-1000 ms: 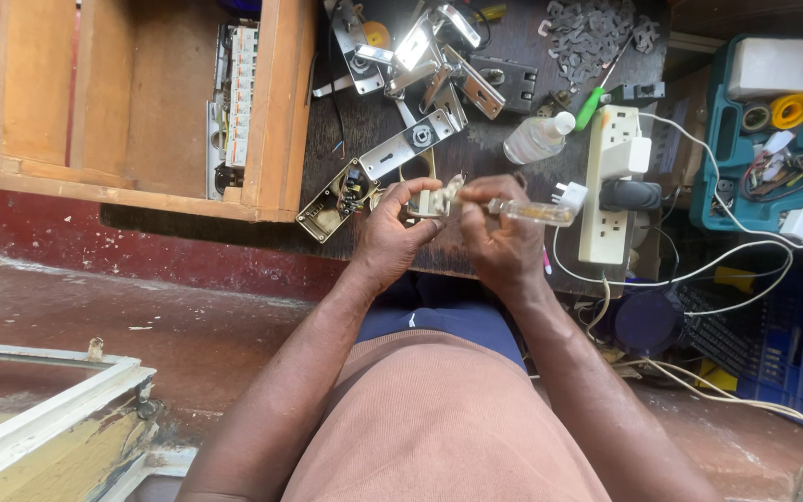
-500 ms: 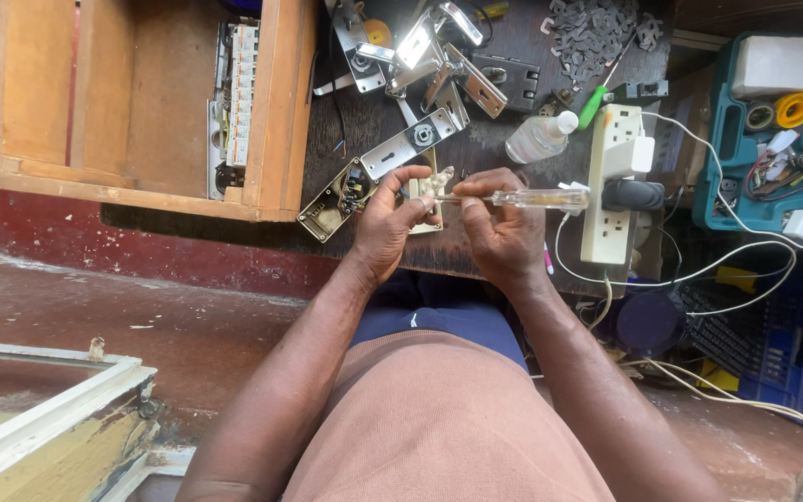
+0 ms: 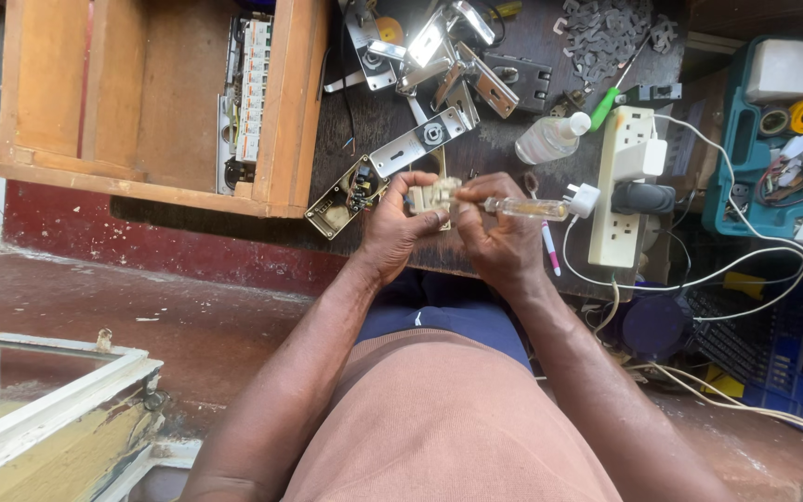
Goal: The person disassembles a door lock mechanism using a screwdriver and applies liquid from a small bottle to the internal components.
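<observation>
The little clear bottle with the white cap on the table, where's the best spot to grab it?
Grab the clear bottle around its wide round body, coming from above. It lies on its side on the dark table, white cap pointing up-right toward the power strip, so the belly is the biggest open part. A grip on the small cap would probably slip.

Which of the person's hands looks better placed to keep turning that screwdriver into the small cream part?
The right hand, probably: it grips the clear-handled screwdriver, tip pointing at the cream part. The left hand is wrapped around that part, steadying it.
</observation>
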